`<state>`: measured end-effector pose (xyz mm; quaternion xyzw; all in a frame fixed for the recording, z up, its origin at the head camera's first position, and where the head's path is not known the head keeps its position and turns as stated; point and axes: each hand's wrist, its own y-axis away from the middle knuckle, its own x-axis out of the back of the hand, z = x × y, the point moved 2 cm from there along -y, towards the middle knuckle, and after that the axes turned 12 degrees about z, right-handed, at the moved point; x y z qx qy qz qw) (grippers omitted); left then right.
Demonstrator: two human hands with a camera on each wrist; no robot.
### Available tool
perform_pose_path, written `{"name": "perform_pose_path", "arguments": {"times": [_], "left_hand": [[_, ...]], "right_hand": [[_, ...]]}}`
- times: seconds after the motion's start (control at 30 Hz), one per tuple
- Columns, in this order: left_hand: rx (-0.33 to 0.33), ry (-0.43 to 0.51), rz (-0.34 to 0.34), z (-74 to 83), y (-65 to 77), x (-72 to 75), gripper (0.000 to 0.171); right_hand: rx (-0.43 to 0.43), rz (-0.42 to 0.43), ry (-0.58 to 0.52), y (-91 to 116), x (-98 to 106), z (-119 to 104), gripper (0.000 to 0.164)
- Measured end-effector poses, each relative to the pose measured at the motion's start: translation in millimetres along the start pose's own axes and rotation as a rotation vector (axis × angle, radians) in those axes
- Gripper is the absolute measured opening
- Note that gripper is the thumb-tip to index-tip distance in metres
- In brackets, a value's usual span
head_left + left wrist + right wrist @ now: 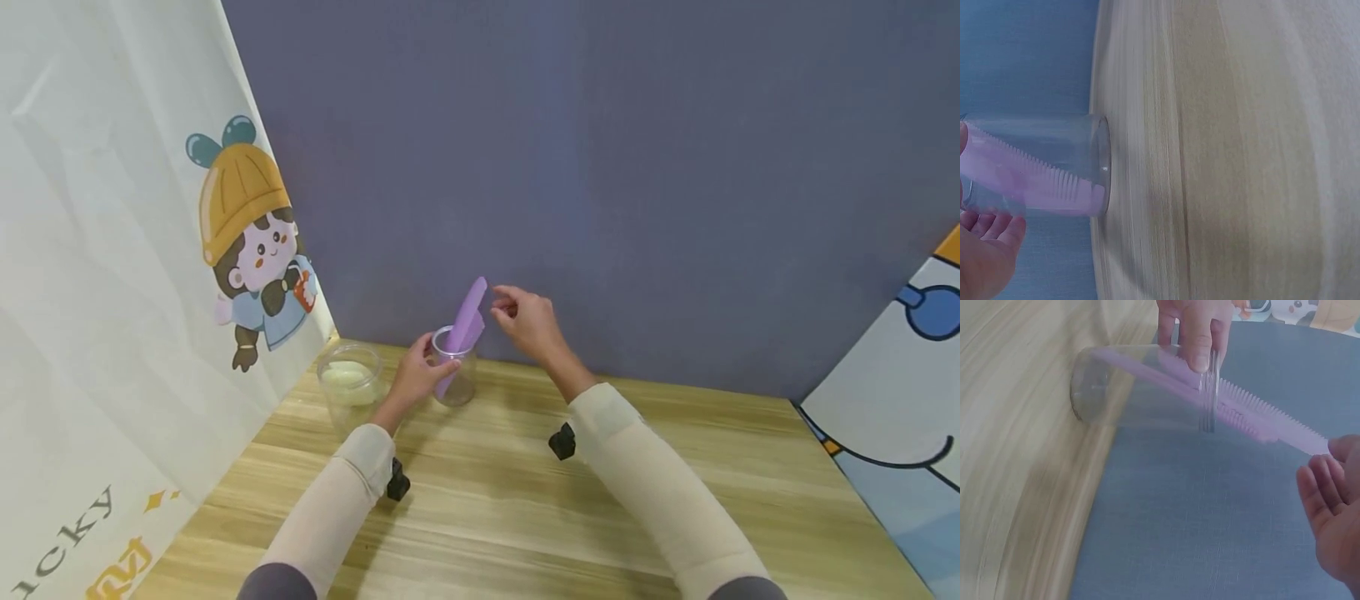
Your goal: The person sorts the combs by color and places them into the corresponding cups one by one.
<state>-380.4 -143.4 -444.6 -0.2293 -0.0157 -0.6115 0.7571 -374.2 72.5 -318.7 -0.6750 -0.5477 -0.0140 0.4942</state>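
Note:
A clear jar [461, 390] stands upright on the table with two purple combs leaning in it. The longer comb [467, 315] sticks out well above the rim; the shorter comb [1250, 425] overlaps it. My left hand [414, 379] grips the jar near its mouth, thumb on one side and fingers on the other. Beside the longer comb's upper end is my right hand [528, 323], its fingers loosely bent and a small gap showing in the head view. In the right wrist view, the thumb lies very close to that comb's tip.
Left of my left hand stands a wider clear jar [327, 412] with a pale yellow-green object [348, 375] inside. A grey-blue wall [600, 208] rises behind the wooden table [480, 517]. White printed panels border both sides. Black blocks [562, 442] sit by both wrists.

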Motion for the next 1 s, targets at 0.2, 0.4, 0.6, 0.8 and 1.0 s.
{"name": "perform_pose_path", "arguments": {"times": [0.2,0.4,0.6,0.8,1.0], "left_hand": [[-0.003,0.000,-0.005,-2.2,-0.7,-0.7,0.078],[0.002,-0.007,-0.002,-5.0,1.2,-1.8,0.078],[-0.030,-0.067,-0.003,-0.9,0.3,-1.2,0.083],[-0.038,-0.148,0.000,8.0,1.5,1.6,0.091],[-0.132,-0.169,-0.012,23.4,0.8,7.7,0.084]], "right_hand": [[0.013,-0.129,0.039,6.6,-6.6,0.9,0.045],[0.020,-0.125,0.019,13.7,-3.3,6.2,0.043],[0.018,-0.138,0.049,17.8,11.9,12.8,0.042],[0.037,-0.174,0.110,26.4,29.2,26.6,0.046],[0.040,-0.221,0.194,40.3,48.9,46.9,0.054]]}}
